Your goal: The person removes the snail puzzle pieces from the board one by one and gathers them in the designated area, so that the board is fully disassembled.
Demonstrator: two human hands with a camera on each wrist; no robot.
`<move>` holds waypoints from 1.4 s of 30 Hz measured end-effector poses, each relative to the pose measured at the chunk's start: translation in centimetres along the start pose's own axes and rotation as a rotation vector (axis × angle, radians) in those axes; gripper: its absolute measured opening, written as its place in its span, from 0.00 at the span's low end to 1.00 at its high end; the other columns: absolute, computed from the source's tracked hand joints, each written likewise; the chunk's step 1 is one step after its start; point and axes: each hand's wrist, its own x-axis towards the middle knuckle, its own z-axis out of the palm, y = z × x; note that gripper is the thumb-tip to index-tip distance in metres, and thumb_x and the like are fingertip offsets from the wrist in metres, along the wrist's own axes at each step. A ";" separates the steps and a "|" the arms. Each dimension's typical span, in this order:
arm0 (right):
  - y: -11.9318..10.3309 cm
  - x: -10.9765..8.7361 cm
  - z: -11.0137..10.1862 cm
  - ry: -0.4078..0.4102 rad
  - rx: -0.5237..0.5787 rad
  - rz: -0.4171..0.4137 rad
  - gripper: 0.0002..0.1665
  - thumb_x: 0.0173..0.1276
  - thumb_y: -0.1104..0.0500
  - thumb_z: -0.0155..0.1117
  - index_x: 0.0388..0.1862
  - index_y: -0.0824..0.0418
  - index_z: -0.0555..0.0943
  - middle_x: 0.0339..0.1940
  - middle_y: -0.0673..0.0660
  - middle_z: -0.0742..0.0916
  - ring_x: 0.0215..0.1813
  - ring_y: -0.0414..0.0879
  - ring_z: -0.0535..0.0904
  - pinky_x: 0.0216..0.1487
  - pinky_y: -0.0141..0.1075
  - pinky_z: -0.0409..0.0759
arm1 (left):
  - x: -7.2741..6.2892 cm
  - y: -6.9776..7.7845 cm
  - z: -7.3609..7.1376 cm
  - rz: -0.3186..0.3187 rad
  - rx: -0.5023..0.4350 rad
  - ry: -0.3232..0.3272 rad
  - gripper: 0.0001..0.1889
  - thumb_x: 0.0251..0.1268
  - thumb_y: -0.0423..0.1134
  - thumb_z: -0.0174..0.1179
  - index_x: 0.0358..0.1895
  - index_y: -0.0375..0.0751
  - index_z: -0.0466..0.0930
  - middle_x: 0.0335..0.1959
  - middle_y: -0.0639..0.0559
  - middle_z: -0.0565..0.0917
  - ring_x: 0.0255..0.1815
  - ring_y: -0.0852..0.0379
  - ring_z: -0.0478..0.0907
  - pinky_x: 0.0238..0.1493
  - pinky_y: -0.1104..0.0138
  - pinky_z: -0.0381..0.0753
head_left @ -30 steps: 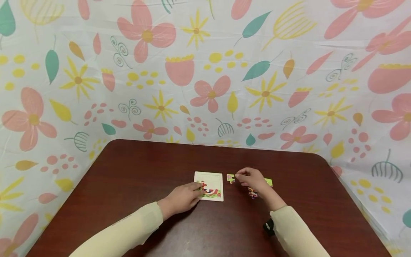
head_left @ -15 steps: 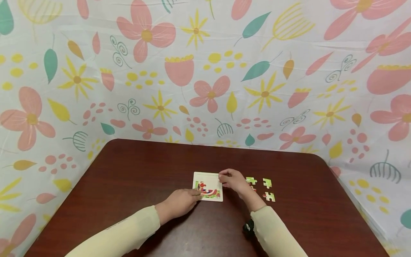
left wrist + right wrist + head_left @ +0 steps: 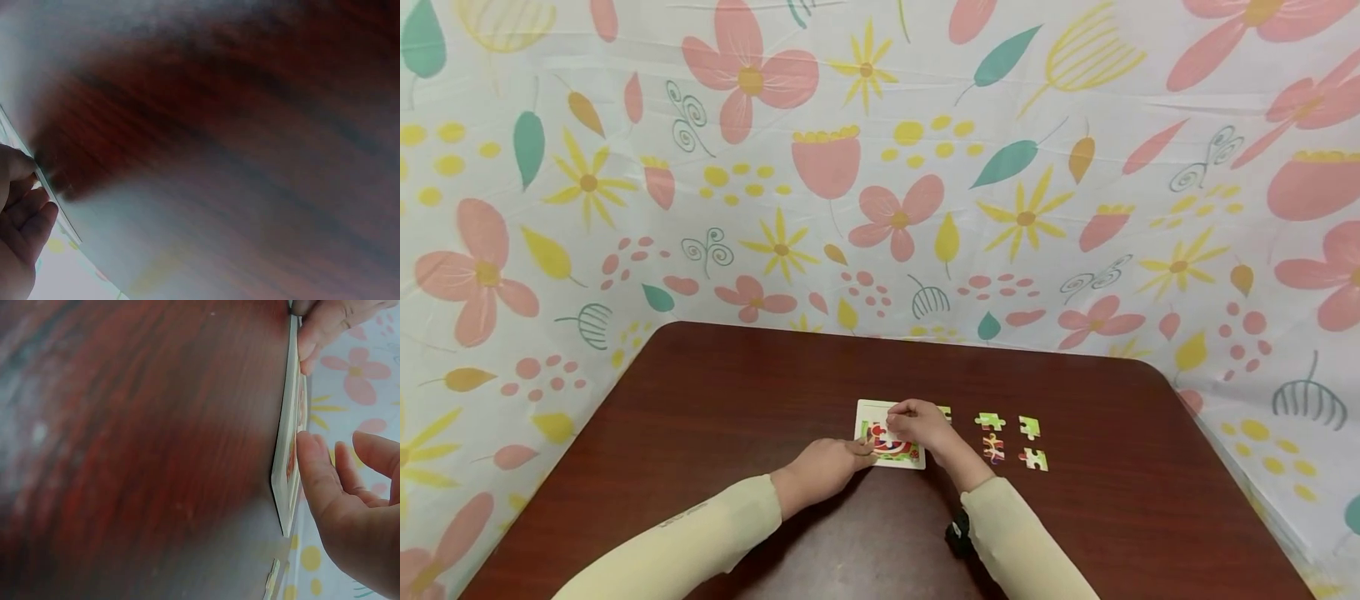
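Observation:
A square white-framed jigsaw tray (image 3: 922, 461) lies on the table, its lower part filled with red, white and green picture pieces. My left hand (image 3: 829, 468) holds its lower left corner, thumb and fingers at the edge. In the left wrist view my left hand (image 3: 25, 219) appears at the side, fingers bent by the tray edge (image 3: 65, 226). My right hand (image 3: 927, 429) is over the tray's right half. In the right wrist view my right hand (image 3: 356, 506) touches the puzzle surface with one digit, the other fingers raised and apart from it.
Right of the tray lie several loose jigsaw pieces, among them a green piece (image 3: 990, 422), a corner piece (image 3: 1028, 427), a dark multicoloured piece (image 3: 993, 448) and a white-and-green piece (image 3: 1034, 459). Another piece (image 3: 946, 412) is partly hidden behind my right hand. A flowered cloth (image 3: 880, 167) hangs behind the table (image 3: 737, 367).
My right hand has moved left from the loose pieces to over the tray, uncovering several pieces. My left hand stays at the tray's corner, its fingers drawn back slightly from the picture.

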 end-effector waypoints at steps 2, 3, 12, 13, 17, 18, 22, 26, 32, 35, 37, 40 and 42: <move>0.0 0.1 0.1 0.002 0.011 0.003 0.16 0.76 0.63 0.61 0.56 0.73 0.81 0.50 0.69 0.87 0.53 0.59 0.88 0.55 0.46 0.87 | 0.1 0.0 0.0 0.005 0.005 0.002 0.17 0.71 0.33 0.60 0.58 0.49 0.88 0.60 0.53 0.88 0.59 0.58 0.86 0.51 0.66 0.87; 0.1 0.1 0.1 0.003 0.010 0.004 0.16 0.76 0.63 0.61 0.56 0.73 0.81 0.50 0.69 0.87 0.52 0.58 0.88 0.55 0.46 0.87 | 0.1 0.1 0.1 0.008 0.004 0.004 0.17 0.70 0.33 0.61 0.58 0.49 0.88 0.60 0.53 0.88 0.59 0.58 0.86 0.50 0.66 0.87; -0.3 0.6 0.4 0.035 -0.075 0.006 0.14 0.72 0.62 0.65 0.52 0.70 0.84 0.47 0.66 0.88 0.45 0.51 0.88 0.50 0.43 0.88 | 0.5 -0.3 0.3 0.041 0.045 0.050 0.15 0.68 0.33 0.63 0.54 0.52 0.89 0.56 0.55 0.90 0.54 0.61 0.88 0.47 0.67 0.87; -0.3 0.7 0.4 0.042 -0.094 0.009 0.14 0.72 0.62 0.65 0.51 0.70 0.85 0.47 0.65 0.88 0.45 0.50 0.88 0.48 0.41 0.88 | 0.6 -0.4 0.3 0.042 0.043 0.052 0.15 0.68 0.33 0.63 0.54 0.52 0.89 0.55 0.55 0.90 0.54 0.61 0.88 0.47 0.67 0.87; -0.4 1.1 0.4 0.076 -0.133 0.030 0.12 0.70 0.62 0.67 0.48 0.67 0.86 0.47 0.64 0.88 0.42 0.47 0.85 0.44 0.37 0.86 | 0.7 -0.3 0.1 0.040 0.032 0.053 0.15 0.68 0.33 0.63 0.54 0.52 0.90 0.54 0.55 0.90 0.53 0.61 0.88 0.46 0.67 0.87; -0.3 1.2 0.4 0.080 -0.136 0.034 0.11 0.70 0.62 0.67 0.48 0.67 0.86 0.48 0.64 0.88 0.42 0.47 0.85 0.43 0.36 0.85 | 0.7 -0.3 0.1 0.038 0.032 0.054 0.15 0.68 0.33 0.63 0.53 0.52 0.90 0.54 0.55 0.91 0.53 0.61 0.89 0.46 0.67 0.87; -0.3 1.4 0.5 0.076 -0.113 0.043 0.12 0.69 0.63 0.68 0.48 0.67 0.86 0.49 0.65 0.88 0.41 0.46 0.85 0.42 0.36 0.85 | 0.7 -0.1 -0.1 0.034 0.034 0.059 0.14 0.67 0.33 0.64 0.52 0.52 0.90 0.53 0.55 0.91 0.51 0.61 0.89 0.45 0.67 0.87; -0.4 1.5 0.6 0.053 -0.106 0.044 0.12 0.69 0.65 0.66 0.49 0.68 0.86 0.49 0.65 0.88 0.42 0.47 0.85 0.44 0.37 0.85 | 0.6 0.0 0.0 0.032 0.044 0.062 0.14 0.67 0.34 0.64 0.52 0.52 0.90 0.53 0.55 0.91 0.49 0.60 0.89 0.43 0.67 0.87; -0.4 1.5 0.7 0.038 -0.097 0.040 0.12 0.69 0.67 0.65 0.50 0.69 0.85 0.47 0.66 0.88 0.44 0.49 0.87 0.48 0.42 0.87 | 0.4 0.0 0.0 0.029 0.042 0.068 0.14 0.68 0.34 0.63 0.53 0.52 0.90 0.54 0.55 0.90 0.50 0.60 0.89 0.43 0.67 0.87; -0.3 1.5 0.8 0.041 -0.101 0.037 0.12 0.68 0.67 0.66 0.49 0.69 0.85 0.45 0.66 0.88 0.42 0.48 0.87 0.47 0.41 0.87 | 0.4 0.1 0.0 0.027 0.041 0.075 0.15 0.68 0.34 0.63 0.53 0.52 0.90 0.54 0.55 0.90 0.49 0.61 0.89 0.43 0.67 0.87; -0.3 1.6 1.0 0.043 -0.110 0.033 0.11 0.68 0.67 0.66 0.48 0.69 0.86 0.44 0.65 0.89 0.41 0.47 0.86 0.45 0.39 0.87 | 0.3 0.1 0.1 0.025 0.043 0.081 0.14 0.68 0.34 0.63 0.52 0.52 0.90 0.53 0.55 0.91 0.47 0.60 0.90 0.41 0.67 0.87; -0.3 1.6 1.2 0.045 -0.119 0.029 0.10 0.68 0.67 0.67 0.47 0.69 0.86 0.43 0.64 0.89 0.39 0.45 0.85 0.42 0.37 0.85 | 0.3 0.1 0.2 0.026 0.047 0.089 0.14 0.67 0.34 0.63 0.52 0.53 0.90 0.53 0.55 0.91 0.45 0.60 0.90 0.40 0.67 0.86; -0.3 1.6 1.3 0.046 -0.118 0.032 0.10 0.68 0.67 0.67 0.47 0.69 0.86 0.43 0.64 0.89 0.38 0.45 0.84 0.41 0.36 0.85 | 0.2 0.1 0.3 0.026 0.048 0.090 0.14 0.66 0.34 0.64 0.52 0.52 0.90 0.53 0.55 0.91 0.45 0.59 0.90 0.40 0.67 0.86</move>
